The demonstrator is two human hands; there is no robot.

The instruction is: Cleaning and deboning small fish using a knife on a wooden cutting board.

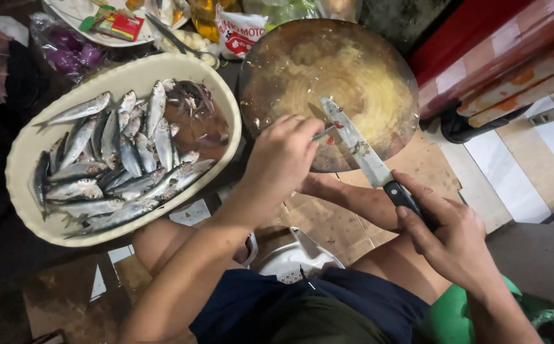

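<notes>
Left hand [281, 159]: fingers curled shut around a small silvery fish [323, 133], of which only a thin end is seen past the fingertips; the hand is held over the near edge of the board, just beside the blade.

Right hand [446, 236]: closed on the black handle of a long steel-bladed kitchen knife [360, 150]. The blade is angled up and to the left across the board, its tip lying close to the fish in the left hand. Small red flecks are seen on the blade and on the board beside it.

Round worn wooden chopping board [353, 70]: set on the floor in front of the person, its pale centre scraped and littered with scraps.

Large oval cream-coloured plastic basin [28, 159]: placed to the left of the board, nearly touching it. It is filled with a heap of small silver whole fish [117, 159]; at its upper right end darker trimmings are lying in brownish liquid.

Flattened brown cardboard sheets [328, 223]: spread under the board and the person's knees.

White and pale tiled floor [513, 172]: seen at the right.

White plate [86, 22]: at the top left, holding packets. A clear bag of purple onions [66, 54] is lying just below it.
</notes>
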